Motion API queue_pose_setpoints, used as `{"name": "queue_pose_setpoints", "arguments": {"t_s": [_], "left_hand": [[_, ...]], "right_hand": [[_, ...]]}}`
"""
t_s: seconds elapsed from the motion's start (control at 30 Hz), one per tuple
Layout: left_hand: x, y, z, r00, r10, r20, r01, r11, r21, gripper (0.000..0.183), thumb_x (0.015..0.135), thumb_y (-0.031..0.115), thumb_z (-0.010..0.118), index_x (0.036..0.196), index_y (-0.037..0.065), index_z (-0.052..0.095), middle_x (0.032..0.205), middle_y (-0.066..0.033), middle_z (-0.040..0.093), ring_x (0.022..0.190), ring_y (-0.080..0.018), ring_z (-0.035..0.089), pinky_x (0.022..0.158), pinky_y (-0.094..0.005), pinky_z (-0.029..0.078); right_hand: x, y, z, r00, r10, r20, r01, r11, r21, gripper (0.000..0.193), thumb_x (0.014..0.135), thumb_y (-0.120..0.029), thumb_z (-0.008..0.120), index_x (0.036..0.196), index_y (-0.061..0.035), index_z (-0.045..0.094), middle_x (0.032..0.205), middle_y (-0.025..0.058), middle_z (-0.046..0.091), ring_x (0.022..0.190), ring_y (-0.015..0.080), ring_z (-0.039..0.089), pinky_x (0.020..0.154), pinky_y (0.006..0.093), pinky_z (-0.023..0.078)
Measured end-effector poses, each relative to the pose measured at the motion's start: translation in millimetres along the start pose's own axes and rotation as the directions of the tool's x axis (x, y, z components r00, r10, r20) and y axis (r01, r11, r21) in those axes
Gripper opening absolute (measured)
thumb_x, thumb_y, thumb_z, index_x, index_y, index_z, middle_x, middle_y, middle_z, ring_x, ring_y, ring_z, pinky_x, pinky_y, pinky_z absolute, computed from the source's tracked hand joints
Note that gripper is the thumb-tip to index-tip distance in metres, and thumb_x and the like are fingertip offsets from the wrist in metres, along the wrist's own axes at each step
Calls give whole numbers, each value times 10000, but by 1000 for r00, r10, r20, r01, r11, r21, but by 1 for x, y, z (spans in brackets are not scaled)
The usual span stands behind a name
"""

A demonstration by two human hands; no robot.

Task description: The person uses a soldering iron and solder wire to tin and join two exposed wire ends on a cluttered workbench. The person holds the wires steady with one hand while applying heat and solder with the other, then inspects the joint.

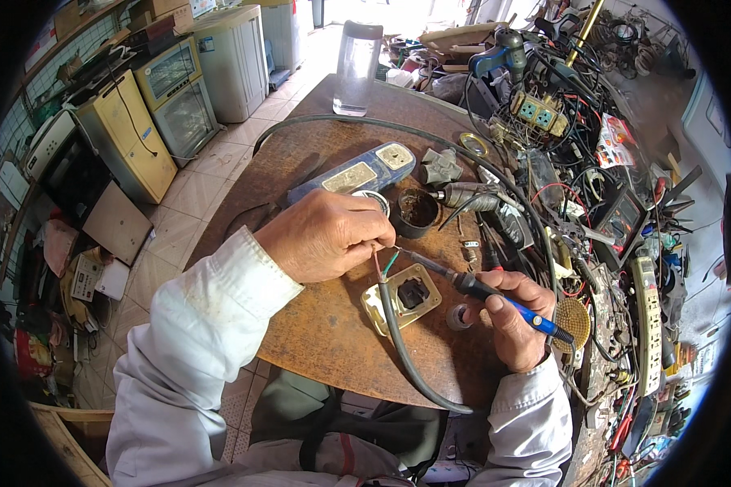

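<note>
My right hand [521, 312] is wrapped round the blue-and-black handle of a soldering iron [479, 290]. The iron's metal tip points left, close to my left fingertips. With its fingers pinched, my left hand [333, 235] grips a thin reddish wire at the stripped end of a thick grey cable [404, 349]; the exact grip is partly hidden. A green wire [391, 263] sticks out of the same cable beside it. Under the cable lies a cream plastic housing [434, 305] with a dark part inside. A small round container [460, 316] stands between the housing and my right hand.
Behind my left hand are a blue-and-beige power strip [349, 174] and a dark round tin [415, 213]. A clear bottle [357, 69] stands at the table's far end. A long black cable [430, 130] arcs across. Tools, a multimeter [621, 223] and tangled wires crowd the right.
</note>
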State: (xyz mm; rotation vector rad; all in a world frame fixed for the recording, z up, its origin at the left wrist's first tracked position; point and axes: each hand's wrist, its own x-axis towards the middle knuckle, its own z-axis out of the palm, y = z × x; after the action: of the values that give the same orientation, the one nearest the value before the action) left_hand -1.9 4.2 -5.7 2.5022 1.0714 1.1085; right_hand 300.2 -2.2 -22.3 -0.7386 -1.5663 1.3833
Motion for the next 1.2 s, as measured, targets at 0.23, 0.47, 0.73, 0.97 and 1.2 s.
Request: {"name": "queue_pose_setpoints", "arguments": {"t_s": [0.23,0.47,0.73,0.97,1.2], "left_hand": [[0,0,0,1000,-1,2,1,1000,6,146,755,-71,723,870,-1,665,827,-109,697,724,-235,706,600,-318,564],[0,1,1,1000,-1,-6,1,1000,13,130,757,-64,723,861,-6,669,832,-113,698,724,-238,705,602,-318,562],[0,0,1,1000,-1,5,1,1000,16,156,749,-64,733,876,0,670,827,-106,695,725,-235,702,601,-320,559],[0,0,1,1000,6,1,-6,1000,20,151,752,-60,732,874,2,669,823,-105,693,717,-232,701,595,-318,557],[0,-1,2,1000,6,3,-6,1000,15,151,750,-63,731,870,3,667,820,-105,692,712,-233,699,591,-317,555]], "right_hand": [[0,-1,0,1000,6,-7,-6,1000,-24,383,914,-207,710,1140,89,622,929,136,709,791,169,677,751,297,542],[0,-1,0,1000,-9,2,9,999,-30,382,915,-221,712,1132,83,630,906,128,711,786,162,674,752,290,535],[1,1,2,999,-22,-33,20,998,-53,367,891,-226,711,1105,63,640,915,156,707,710,173,670,668,277,522],[1,2,3,998,-27,-51,24,998,-50,369,878,-235,719,1093,54,642,924,176,702,674,191,669,625,282,528],[0,-3,1,1000,12,-10,-12,1000,-24,370,912,-202,702,1134,86,633,889,133,716,780,171,681,756,294,538]]}}
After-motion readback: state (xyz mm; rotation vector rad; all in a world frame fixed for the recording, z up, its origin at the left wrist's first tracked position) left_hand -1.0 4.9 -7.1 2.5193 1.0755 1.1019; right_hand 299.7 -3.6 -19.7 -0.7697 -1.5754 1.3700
